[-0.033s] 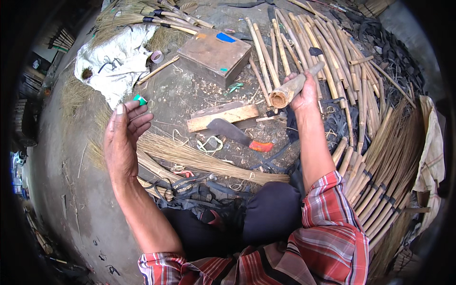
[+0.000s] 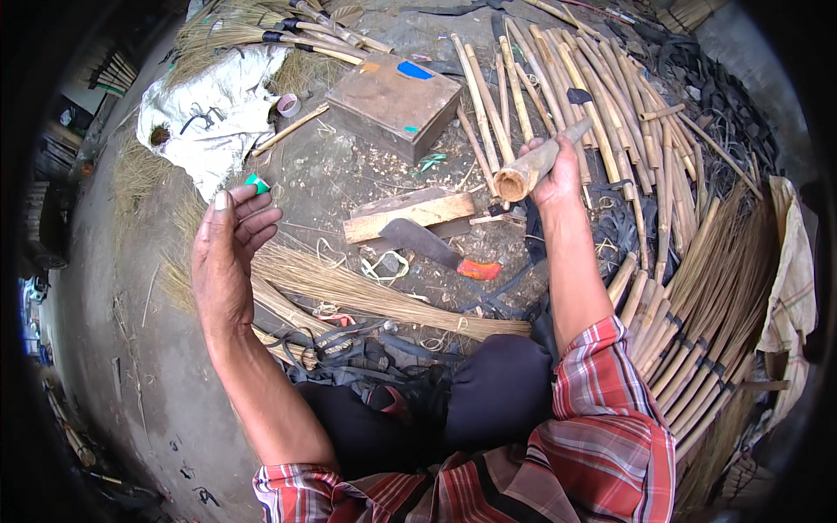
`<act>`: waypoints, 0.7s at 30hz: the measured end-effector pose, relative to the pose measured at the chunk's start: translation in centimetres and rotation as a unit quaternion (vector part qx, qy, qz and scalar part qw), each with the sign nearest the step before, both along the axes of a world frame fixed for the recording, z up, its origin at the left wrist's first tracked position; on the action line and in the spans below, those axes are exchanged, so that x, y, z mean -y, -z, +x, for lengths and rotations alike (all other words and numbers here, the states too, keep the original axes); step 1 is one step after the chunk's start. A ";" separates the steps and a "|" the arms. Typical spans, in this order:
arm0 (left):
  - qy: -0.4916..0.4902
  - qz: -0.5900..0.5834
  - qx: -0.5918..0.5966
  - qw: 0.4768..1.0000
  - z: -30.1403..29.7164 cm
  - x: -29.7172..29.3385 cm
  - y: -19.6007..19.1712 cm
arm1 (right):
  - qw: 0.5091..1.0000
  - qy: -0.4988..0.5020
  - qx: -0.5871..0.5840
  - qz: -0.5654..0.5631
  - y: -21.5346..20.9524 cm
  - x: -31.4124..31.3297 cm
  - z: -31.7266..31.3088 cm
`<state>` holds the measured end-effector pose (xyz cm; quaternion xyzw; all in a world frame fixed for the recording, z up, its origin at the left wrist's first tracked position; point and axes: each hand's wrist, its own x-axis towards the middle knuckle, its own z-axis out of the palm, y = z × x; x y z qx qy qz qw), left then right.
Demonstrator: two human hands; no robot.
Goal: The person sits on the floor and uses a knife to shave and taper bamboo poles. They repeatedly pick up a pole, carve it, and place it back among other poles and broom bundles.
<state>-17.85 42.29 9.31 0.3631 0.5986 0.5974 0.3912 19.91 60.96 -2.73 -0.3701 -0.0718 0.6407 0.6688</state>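
My left hand (image 2: 228,261) is raised over the floor at the left, palm inward and fingers apart, holding nothing. A green wrap (image 2: 256,184) covers the tip of its index finger. In my right hand (image 2: 558,174) is a greyish tapered wooden club (image 2: 534,166); its thick end, with a rough tan face, points toward me and to the left, its thin end away. Below and between the hands lies a broad-bladed knife (image 2: 423,243) with an orange-red handle (image 2: 479,268), beside a wooden block (image 2: 410,214).
A wooden box (image 2: 392,100) stands beyond the block. Many bamboo sticks (image 2: 602,105) lie at the far right, with finished broom bundles (image 2: 697,331) nearer me. Loose broom fibres (image 2: 375,292) stretch before my knees. A white sack (image 2: 209,109) lies at the far left.
My right hand and the club have shifted very slightly left. My left hand is almost still.
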 end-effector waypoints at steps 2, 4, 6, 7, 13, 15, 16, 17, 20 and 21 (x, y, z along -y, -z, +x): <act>0.006 0.005 0.001 1.000 0.0 0.0 0.0 | 0.999 -0.001 -0.014 -0.038 0.5 0.2 -0.2; 0.007 0.004 -0.003 1.000 0.1 0.0 0.0 | 1.000 -0.002 0.007 -0.012 0.8 0.6 -0.4; 0.009 0.005 -0.013 1.000 0.1 0.0 0.2 | 1.000 -0.002 0.016 -0.015 1.0 0.8 -0.7; 0.011 0.004 -0.007 1.000 0.0 0.0 0.2 | 1.000 -0.009 0.016 -0.009 1.0 1.0 -0.9; 0.011 0.002 -0.003 1.000 -0.3 -0.1 0.6 | 0.976 -0.019 0.208 0.063 1.7 2.6 -2.0; 0.015 0.003 0.008 1.000 -0.4 -0.3 1.0 | 0.954 -0.039 0.268 0.126 2.3 3.6 -1.8; 0.015 -0.003 0.005 1.000 -0.4 -0.5 1.1 | 0.948 -0.029 0.302 0.091 2.7 4.3 -1.5; 0.014 -0.008 0.002 1.000 -0.3 -0.6 1.3 | 0.926 -0.030 0.371 0.062 3.2 5.0 -1.0; 0.001 -0.010 -0.002 1.000 -0.1 -1.4 1.8 | 0.774 -0.101 0.622 0.058 5.2 8.0 0.5; 0.008 -0.006 0.001 1.000 0.0 -1.6 2.0 | 0.715 -0.122 0.688 0.035 6.0 9.3 0.9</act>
